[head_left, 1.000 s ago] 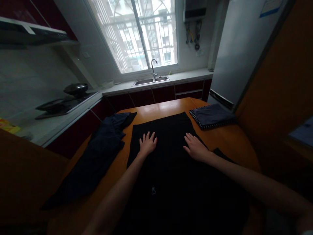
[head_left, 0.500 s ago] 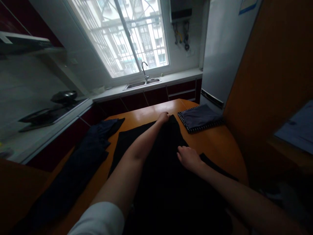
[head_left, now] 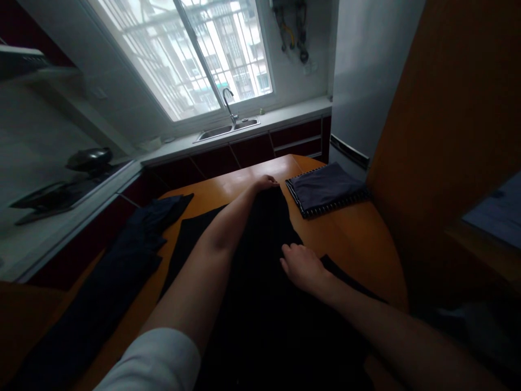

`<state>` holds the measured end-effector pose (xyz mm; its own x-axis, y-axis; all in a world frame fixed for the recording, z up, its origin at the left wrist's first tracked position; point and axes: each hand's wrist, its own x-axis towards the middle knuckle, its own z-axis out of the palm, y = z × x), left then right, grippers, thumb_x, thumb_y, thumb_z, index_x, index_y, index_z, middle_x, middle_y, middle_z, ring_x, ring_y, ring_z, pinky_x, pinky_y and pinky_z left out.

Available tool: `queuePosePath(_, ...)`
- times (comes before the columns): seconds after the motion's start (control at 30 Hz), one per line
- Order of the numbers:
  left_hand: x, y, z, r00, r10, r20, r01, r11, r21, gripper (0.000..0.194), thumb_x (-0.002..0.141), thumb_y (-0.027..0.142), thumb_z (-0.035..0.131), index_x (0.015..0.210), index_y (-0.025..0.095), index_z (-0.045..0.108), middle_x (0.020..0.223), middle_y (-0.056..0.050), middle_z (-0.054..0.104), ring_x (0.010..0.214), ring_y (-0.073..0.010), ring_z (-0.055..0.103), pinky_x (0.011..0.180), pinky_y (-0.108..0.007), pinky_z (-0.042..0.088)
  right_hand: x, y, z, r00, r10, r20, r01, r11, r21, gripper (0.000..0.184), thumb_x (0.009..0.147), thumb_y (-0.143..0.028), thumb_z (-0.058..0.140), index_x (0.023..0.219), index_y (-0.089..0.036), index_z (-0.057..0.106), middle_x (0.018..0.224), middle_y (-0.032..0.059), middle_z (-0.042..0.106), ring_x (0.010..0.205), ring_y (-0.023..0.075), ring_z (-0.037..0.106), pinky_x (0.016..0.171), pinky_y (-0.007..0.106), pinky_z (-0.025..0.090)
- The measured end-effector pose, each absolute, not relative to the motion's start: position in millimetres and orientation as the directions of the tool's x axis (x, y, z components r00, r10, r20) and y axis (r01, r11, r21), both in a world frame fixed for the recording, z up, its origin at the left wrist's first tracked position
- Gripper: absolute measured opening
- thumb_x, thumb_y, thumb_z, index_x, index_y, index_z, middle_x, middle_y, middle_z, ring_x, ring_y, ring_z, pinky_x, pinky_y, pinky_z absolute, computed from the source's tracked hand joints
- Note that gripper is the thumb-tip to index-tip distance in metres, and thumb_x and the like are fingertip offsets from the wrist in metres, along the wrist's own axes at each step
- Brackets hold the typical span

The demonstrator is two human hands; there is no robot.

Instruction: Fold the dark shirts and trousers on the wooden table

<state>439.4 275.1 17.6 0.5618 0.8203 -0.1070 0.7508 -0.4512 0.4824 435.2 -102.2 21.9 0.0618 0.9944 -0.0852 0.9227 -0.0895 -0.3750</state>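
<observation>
A black garment (head_left: 252, 304) is spread over the wooden table, reaching toward me; its dark folds hide what kind it is. My left hand (head_left: 267, 183) stretches to its far end, with the fingers closed on the top edge. Nearer to me, my right hand (head_left: 302, 265) is at the garment's right side, fingers curled in and closed on the cloth. To the left lies a dark navy garment (head_left: 118, 266), loosely laid out. Beyond my right hand, a folded grey cloth (head_left: 325, 185) rests on a dark piece with a striped edge.
The orange-brown wooden table (head_left: 345, 239) has a curved right edge. Behind it stand a counter with a sink (head_left: 228, 129) and faucet under a barred window. A stove with a pan (head_left: 89, 158) is at left, a fridge (head_left: 366, 76) at right.
The whole view has tilted down and shifted, so the room appears higher and further left. Both hands stay at nearly the same places on the black garment.
</observation>
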Motion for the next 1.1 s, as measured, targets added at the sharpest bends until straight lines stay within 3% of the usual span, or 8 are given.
queuePosePath(0.13, 437.7, 280.2, 30.4, 0.558, 0.829, -0.022, 0.712, -0.466, 0.525, 0.021, 0.074, 0.034, 0.082, 0.08, 0.016, 0.074, 0.073, -0.002, 0.068, 0.072, -0.0165, 0.061, 0.068, -0.026, 0.048, 434.7, -102.7, 21.5, 0.056, 0.994, -0.098, 0.92, -0.09, -0.382, 0.025, 0.1, -0.025, 0.052, 0.117, -0.013, 0.065, 0.111, 0.015, 0.071, 0.103, 0.028, 0.068, 0.084, 0.036, 0.052)
queuePosePath(0.33, 436.2, 285.8, 28.5, 0.482, 0.874, 0.065, 0.719, -0.437, 0.54, 0.022, 0.087, 0.037, 0.072, 0.089, 0.014, 0.071, 0.08, -0.006, 0.07, 0.071, -0.0167, 0.062, 0.068, -0.026, 0.048, 434.9, -103.3, 15.0, 0.017, 0.997, -0.08, 0.929, -0.045, -0.367, 0.024, 0.097, -0.022, 0.055, 0.117, -0.011, 0.064, 0.112, 0.0152, 0.069, 0.106, 0.0279, 0.066, 0.088, 0.036, 0.051)
queuePosePath(0.67, 456.5, 273.6, -6.0, 0.494, 0.86, 0.126, 0.748, -0.495, 0.442, 0.016, 0.096, 0.029, 0.064, 0.105, 0.016, 0.068, 0.105, -0.011, 0.072, 0.097, -0.0227, 0.065, 0.088, -0.032, 0.049, 437.6, -104.7, 18.8, 0.034, 0.992, -0.119, 0.922, -0.077, -0.38, 0.024, 0.1, -0.026, 0.049, 0.112, -0.013, 0.065, 0.105, 0.0145, 0.072, 0.097, 0.0268, 0.07, 0.081, 0.036, 0.052)
queuePosePath(0.8, 456.4, 255.1, -7.8, 0.535, 0.825, 0.182, 0.728, -0.56, 0.396, 0.026, 0.096, 0.032, 0.063, 0.119, 0.021, 0.066, 0.124, -0.012, 0.065, 0.118, -0.0271, 0.059, 0.102, -0.038, 0.044, 436.2, -104.6, 24.0, 0.076, 0.997, -0.031, 0.918, -0.082, -0.388, 0.025, 0.101, -0.026, 0.047, 0.108, -0.014, 0.067, 0.108, 0.0141, 0.071, 0.102, 0.027, 0.067, 0.086, 0.038, 0.052)
queuePosePath(0.87, 451.8, 240.1, -4.6, 0.556, 0.794, 0.246, 0.707, -0.607, 0.362, 0.031, 0.102, 0.032, 0.053, 0.13, 0.024, 0.062, 0.139, -0.012, 0.057, 0.133, -0.0284, 0.05, 0.111, -0.042, 0.037, 434.1, -102.8, 22.6, 0.107, 0.992, 0.073, 0.917, -0.07, -0.392, 0.029, 0.1, -0.027, 0.047, 0.118, -0.014, 0.066, 0.122, 0.0158, 0.068, 0.116, 0.0284, 0.061, 0.096, 0.04, 0.049)
queuePosePath(0.93, 442.1, 220.2, -2.8, 0.63, 0.718, 0.297, 0.652, -0.697, 0.299, 0.038, 0.105, 0.03, 0.041, 0.138, 0.024, 0.058, 0.147, -0.011, 0.052, 0.139, -0.0272, 0.044, 0.116, -0.043, 0.031, 431.9, -99.6, 16.3, 0.118, 0.982, 0.145, 0.916, -0.052, -0.397, 0.044, 0.101, -0.031, 0.048, 0.14, -0.013, 0.056, 0.146, 0.0183, 0.055, 0.136, 0.0305, 0.048, 0.11, 0.045, 0.04)
queuePosePath(1.03, 417.0, 184.1, -10.1, 0.769, 0.582, 0.265, 0.552, -0.813, 0.184, 0.046, 0.107, 0.033, 0.034, 0.15, 0.023, 0.048, 0.156, -0.009, 0.046, 0.147, -0.0247, 0.036, 0.123, -0.042, 0.023, 429.9, -93.4, 0.9, 0.117, 0.989, 0.088, 0.921, -0.075, -0.382, 0.068, 0.101, -0.041, 0.047, 0.157, -0.005, 0.033, 0.166, 0.022, 0.026, 0.155, 0.032, 0.02, 0.123, 0.05, 0.021)
queuePosePath(1.1, 397.6, 161.9, -20.9, 0.787, 0.588, 0.186, 0.567, -0.809, 0.157, 0.052, 0.106, 0.037, 0.034, 0.156, 0.021, 0.039, 0.163, -0.01, 0.037, 0.154, -0.0254, 0.025, 0.125, -0.045, 0.017, 429.4, -90.0, -8.1, 0.133, 0.991, 0.007, 0.931, -0.122, -0.344, 0.076, 0.101, -0.047, 0.047, 0.157, 0.002, 0.029, 0.166, 0.0258, 0.018, 0.157, 0.0334, 0.012, 0.125, 0.051, 0.014)
